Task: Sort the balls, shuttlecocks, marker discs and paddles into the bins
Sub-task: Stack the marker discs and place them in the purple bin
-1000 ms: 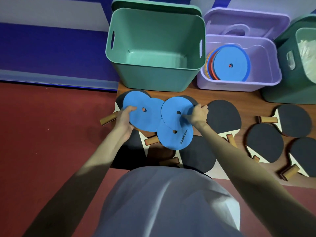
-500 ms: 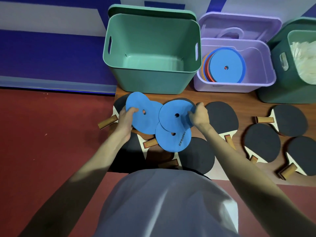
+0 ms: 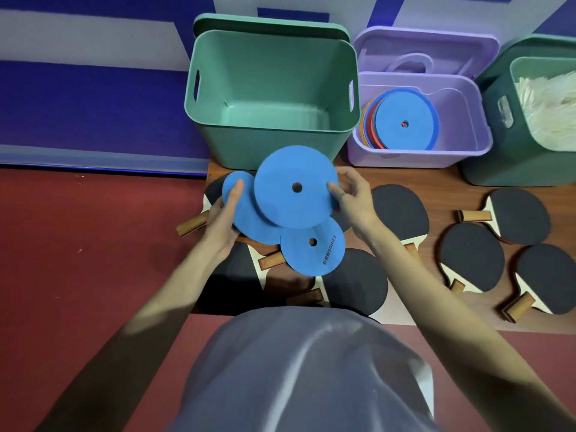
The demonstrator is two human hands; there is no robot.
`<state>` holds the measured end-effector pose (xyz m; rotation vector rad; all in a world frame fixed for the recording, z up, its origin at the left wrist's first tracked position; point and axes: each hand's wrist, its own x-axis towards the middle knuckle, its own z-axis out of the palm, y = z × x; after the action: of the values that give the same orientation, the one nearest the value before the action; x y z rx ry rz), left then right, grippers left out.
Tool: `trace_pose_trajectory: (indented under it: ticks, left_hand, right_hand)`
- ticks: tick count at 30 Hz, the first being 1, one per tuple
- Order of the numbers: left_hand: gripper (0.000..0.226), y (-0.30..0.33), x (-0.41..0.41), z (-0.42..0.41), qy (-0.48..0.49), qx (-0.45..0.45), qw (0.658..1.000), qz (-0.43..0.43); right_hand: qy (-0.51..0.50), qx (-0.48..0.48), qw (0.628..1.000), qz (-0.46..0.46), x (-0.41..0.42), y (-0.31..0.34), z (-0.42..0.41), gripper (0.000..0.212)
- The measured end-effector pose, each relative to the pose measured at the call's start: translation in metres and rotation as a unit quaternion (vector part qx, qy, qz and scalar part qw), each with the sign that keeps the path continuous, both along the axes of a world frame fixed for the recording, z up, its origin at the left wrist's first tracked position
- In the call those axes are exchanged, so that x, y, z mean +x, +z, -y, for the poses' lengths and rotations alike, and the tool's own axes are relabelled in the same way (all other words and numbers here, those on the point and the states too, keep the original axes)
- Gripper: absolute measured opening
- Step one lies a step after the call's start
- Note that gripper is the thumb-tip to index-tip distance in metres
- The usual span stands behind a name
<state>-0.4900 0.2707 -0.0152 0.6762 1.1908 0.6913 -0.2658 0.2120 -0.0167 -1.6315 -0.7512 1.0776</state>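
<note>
Three blue marker discs overlap in front of me. My right hand (image 3: 352, 198) pinches the right edge of the top disc (image 3: 293, 188), lifted above the others. My left hand (image 3: 224, 216) grips the left disc (image 3: 246, 219), thumb on top. A third disc with printed lettering (image 3: 311, 244) lies lower, on the paddles. Several black paddles (image 3: 470, 257) with wooden handles lie on the wooden board (image 3: 442, 176). A purple bin (image 3: 467, 151) holds a stack of discs (image 3: 405, 120).
An empty light green bin (image 3: 271, 88) stands straight ahead behind the discs. A dark green bin (image 3: 511, 151) at far right holds white shuttlecocks (image 3: 548, 110). Lids lean behind the bins. Red floor lies to the left.
My right hand has lifted one blue disc up and over the others, toward the green bin. My left hand has shifted its grip on the left disc. The camera tilted slightly.
</note>
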Motion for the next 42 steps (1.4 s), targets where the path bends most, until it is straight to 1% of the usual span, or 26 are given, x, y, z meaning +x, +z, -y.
trace_pose_trajectory:
  ticks: [1, 2, 6, 9, 12, 15, 18, 20, 21, 23, 25, 28, 31, 34, 36, 38, 42]
  left_hand:
    - [0.063, 0.000, -0.002, 0.002, -0.012, 0.000, 1.000, 0.013]
    - [0.063, 0.001, -0.004, 0.003, -0.021, -0.002, 0.999, 0.025]
    - [0.045, -0.004, -0.019, 0.003, -0.010, -0.028, 0.997, 0.076]
    - [0.035, -0.007, -0.027, 0.004, -0.003, -0.032, 0.995, 0.093]
    - [0.035, -0.009, -0.028, 0.007, -0.002, -0.028, 0.994, 0.104]
    - [0.039, -0.018, -0.031, 0.005, -0.002, -0.013, 0.998, 0.057]
    - [0.040, -0.024, -0.037, 0.003, 0.028, -0.032, 0.999, 0.002]
    - [0.037, -0.024, -0.041, 0.003, 0.052, -0.038, 0.998, -0.022]
    - [0.035, -0.023, -0.042, 0.003, 0.065, -0.035, 0.997, -0.033]
    - [0.035, -0.022, -0.045, 0.003, 0.084, -0.022, 0.995, -0.055]
    - [0.038, -0.024, -0.049, 0.003, 0.096, -0.011, 0.993, -0.074]
    - [0.038, -0.027, -0.053, 0.000, 0.114, -0.011, 0.991, -0.072]
    - [0.037, -0.026, -0.053, -0.004, 0.126, -0.014, 0.990, -0.054]
    - [0.040, -0.026, -0.052, -0.006, 0.124, -0.020, 0.990, -0.060]
    - [0.040, -0.027, -0.051, -0.008, 0.119, -0.012, 0.990, -0.070]
    - [0.041, -0.026, -0.051, -0.009, 0.108, 0.005, 0.991, -0.079]
    - [0.055, -0.024, -0.050, -0.012, 0.096, 0.018, 0.992, -0.080]
  right_hand:
    - [0.021, -0.005, 1.000, -0.005, -0.007, -0.004, -0.002, 0.014]
    - [0.039, -0.012, 0.999, 0.000, -0.013, -0.007, -0.003, 0.013]
    - [0.060, -0.037, 0.997, -0.005, -0.027, -0.016, -0.009, 0.012]
    - [0.088, -0.048, 0.995, -0.014, -0.034, -0.020, -0.013, 0.012]
    - [0.116, -0.062, 0.991, -0.013, -0.048, -0.022, -0.017, 0.013]
    - [0.126, -0.077, 0.989, 0.001, -0.062, -0.026, -0.018, 0.019]
    - [0.125, -0.079, 0.989, 0.029, -0.067, -0.032, -0.023, 0.022]
    - [0.152, -0.089, 0.980, 0.090, -0.067, -0.040, -0.028, 0.023]
    - [0.171, -0.103, 0.969, 0.143, -0.065, -0.046, -0.031, 0.027]
    - [0.205, -0.136, 0.935, 0.256, -0.058, -0.060, -0.036, 0.035]
    - [0.230, -0.167, 0.903, 0.323, -0.051, -0.069, -0.043, 0.046]
    - [0.252, -0.199, 0.868, 0.380, -0.044, -0.072, -0.057, 0.058]
    - [0.303, -0.210, 0.837, 0.404, -0.044, -0.071, -0.071, 0.071]
    - [0.355, -0.224, 0.797, 0.434, -0.046, -0.071, -0.078, 0.076]
    - [0.347, -0.227, 0.790, 0.452, -0.047, -0.069, -0.083, 0.074]
    - [0.330, -0.189, 0.783, 0.491, -0.048, -0.067, -0.085, 0.065]
    - [0.268, -0.093, 0.782, 0.555, -0.046, -0.054, -0.074, 0.028]
